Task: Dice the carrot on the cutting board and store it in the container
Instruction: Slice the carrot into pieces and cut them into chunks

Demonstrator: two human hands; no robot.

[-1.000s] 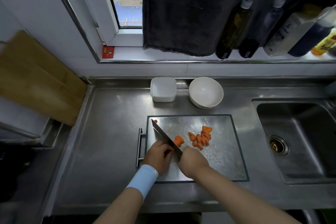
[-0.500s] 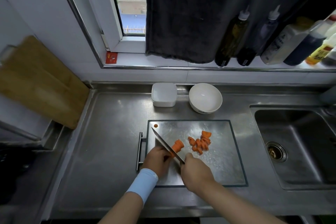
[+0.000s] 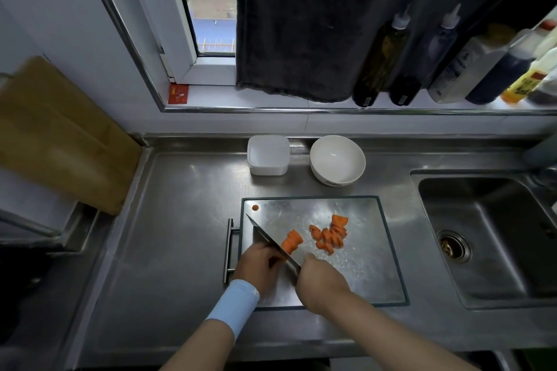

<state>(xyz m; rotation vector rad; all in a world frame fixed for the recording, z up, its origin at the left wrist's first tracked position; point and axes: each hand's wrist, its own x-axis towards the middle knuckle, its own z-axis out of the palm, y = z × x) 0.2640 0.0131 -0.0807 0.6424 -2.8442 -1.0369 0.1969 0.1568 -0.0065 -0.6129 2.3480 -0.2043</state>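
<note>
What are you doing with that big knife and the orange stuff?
A person is chopping an orange carrot on a shiny steel cutting board. The right hand grips a broad-bladed kitchen knife, and the left hand steadies the carrot beside the blade. A small heap of cut orange pieces lies further right on the board. The square white plastic container and the round white bowl behind the board hold no carrot yet.

the knife (image 3: 272, 242) handle is buried in the right hand (image 3: 322, 283). the carrot (image 3: 291, 241) piece under the left hand (image 3: 259, 265) is mostly covered by fingers and blade. bottle (image 3: 542, 75) labels on the sill are too blurred to read, and the sink (image 3: 494, 238) runs off the right edge.
</note>
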